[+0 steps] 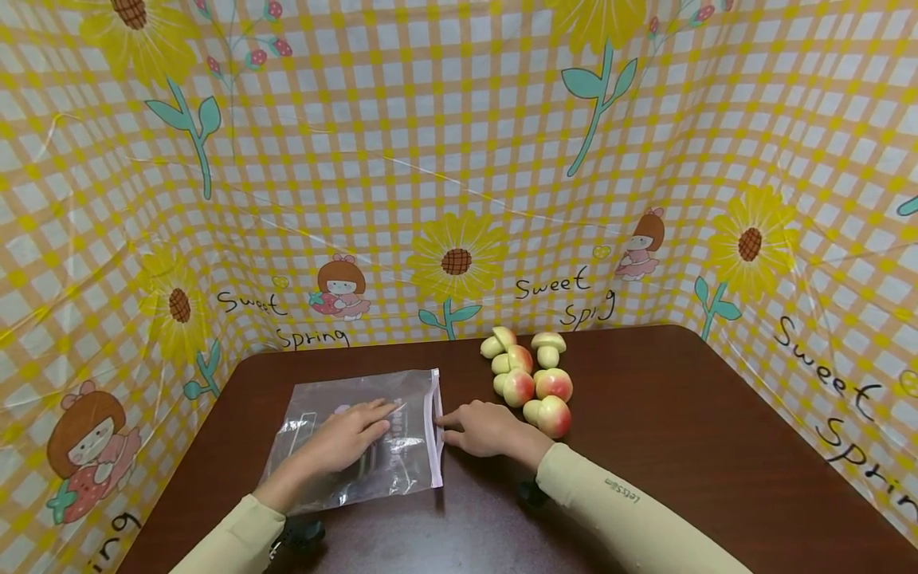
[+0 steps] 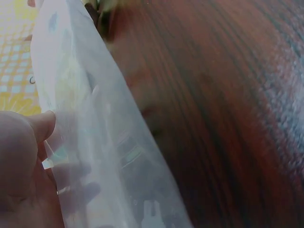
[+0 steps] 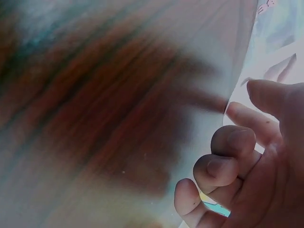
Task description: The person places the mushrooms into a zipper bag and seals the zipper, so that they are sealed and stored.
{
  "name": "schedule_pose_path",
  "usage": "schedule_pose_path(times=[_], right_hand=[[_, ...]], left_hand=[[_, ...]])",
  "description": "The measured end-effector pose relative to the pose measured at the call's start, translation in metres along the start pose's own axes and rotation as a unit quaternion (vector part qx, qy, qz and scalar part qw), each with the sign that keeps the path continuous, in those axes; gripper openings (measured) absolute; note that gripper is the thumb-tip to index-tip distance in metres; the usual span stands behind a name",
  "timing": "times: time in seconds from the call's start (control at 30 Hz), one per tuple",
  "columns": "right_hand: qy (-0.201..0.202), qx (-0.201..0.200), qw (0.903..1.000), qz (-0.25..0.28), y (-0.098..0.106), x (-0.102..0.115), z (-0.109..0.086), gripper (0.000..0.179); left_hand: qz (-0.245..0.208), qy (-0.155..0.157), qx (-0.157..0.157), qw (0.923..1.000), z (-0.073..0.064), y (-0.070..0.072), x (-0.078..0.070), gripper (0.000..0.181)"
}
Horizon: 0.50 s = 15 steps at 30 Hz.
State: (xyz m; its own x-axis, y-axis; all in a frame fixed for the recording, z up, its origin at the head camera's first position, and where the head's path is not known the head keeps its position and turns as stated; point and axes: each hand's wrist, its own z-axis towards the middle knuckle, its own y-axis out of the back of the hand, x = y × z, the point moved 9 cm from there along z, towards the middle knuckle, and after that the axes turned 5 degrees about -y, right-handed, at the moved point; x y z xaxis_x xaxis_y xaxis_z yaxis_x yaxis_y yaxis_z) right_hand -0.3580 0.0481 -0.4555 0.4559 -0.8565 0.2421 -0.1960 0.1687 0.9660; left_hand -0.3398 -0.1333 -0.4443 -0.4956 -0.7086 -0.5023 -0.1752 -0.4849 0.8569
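Observation:
A clear plastic zip bag [image 1: 412, 470] lies on the table, its pale zip strip [image 1: 436, 470] to the right. My left hand [image 1: 340, 437] rests on the bag's film with fingers extended. In the left wrist view, the thumb [image 2: 43, 124] is beside the clear film [image 2: 109, 123]. At the bag's mouth is my right hand [image 1: 484, 429], index finger and thumb reaching to the zip strip. The right wrist view shows the index fingertip [image 3: 232, 110] touching the film, the thumb apart from it and the other fingers curled.
Several mushroom-shaped pieces [image 1: 518, 388], pale green with red blush, lie just beyond my right hand. The dark brown table [image 1: 645, 414] extends right. A checked cloth [image 1: 459, 159] with sunflowers surrounds its back and sides. Black wrist devices [image 1: 304, 532] show under the sleeves.

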Motion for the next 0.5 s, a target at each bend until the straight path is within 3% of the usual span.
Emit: schedule_pose_path(times=[0.27, 0.5], right_hand=[[-0.005, -0.001, 1.0000, -0.003, -0.0005, -0.0021, 0.0001, 0.037], [-0.014, 0.005, 0.9999, -0.005, -0.0024, -0.0012, -0.0016, 0.038]], left_hand=[[-0.020, 0.000, -0.005, 0.9998, 0.0018, 0.0061, 0.0007, 0.044], [-0.037, 0.019, -0.013, 0.9991, 0.0005, 0.0111, 0.0063, 0.043]])
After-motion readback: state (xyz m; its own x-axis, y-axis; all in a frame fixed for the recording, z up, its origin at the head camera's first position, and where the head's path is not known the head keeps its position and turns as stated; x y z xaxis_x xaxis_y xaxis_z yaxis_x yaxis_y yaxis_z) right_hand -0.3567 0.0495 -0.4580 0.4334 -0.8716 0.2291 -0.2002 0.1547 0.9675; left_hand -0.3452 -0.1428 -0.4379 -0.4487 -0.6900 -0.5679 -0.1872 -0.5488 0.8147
